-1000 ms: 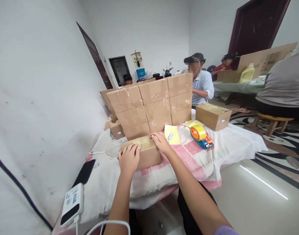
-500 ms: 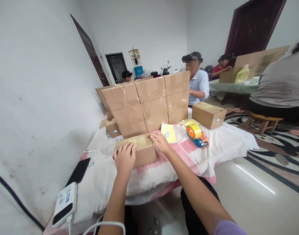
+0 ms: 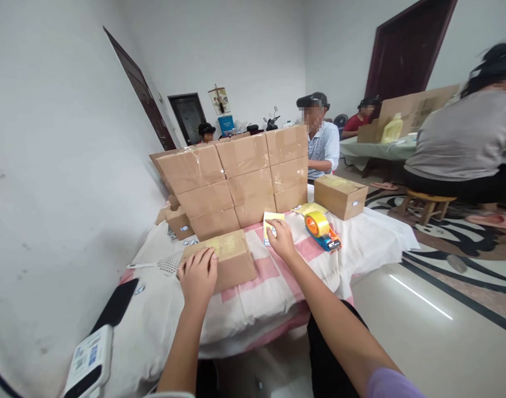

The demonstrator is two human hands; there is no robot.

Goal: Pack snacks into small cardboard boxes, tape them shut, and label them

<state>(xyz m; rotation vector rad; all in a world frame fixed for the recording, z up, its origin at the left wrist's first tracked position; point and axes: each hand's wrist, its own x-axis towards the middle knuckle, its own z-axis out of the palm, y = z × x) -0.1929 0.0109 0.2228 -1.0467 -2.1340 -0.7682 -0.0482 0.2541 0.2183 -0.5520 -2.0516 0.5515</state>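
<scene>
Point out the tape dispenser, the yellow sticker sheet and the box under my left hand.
tape dispenser (image 3: pixel 318 224), head view, on its yellow roll.
yellow sticker sheet (image 3: pixel 270 217), head view, upper part.
box (image 3: pixel 236 264), head view, front face.

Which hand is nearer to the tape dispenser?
Right. The right hand rests on the yellow sheet, just left of the tape dispenser. The left hand lies on the small box, further away.

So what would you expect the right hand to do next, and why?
Probably peel one sticker off the yellow label sheet and press it on the sealed box. The right hand has its fingertips on that sheet, while the left hand steadies the box, which shows tape but no sticker on its visible sides.
</scene>
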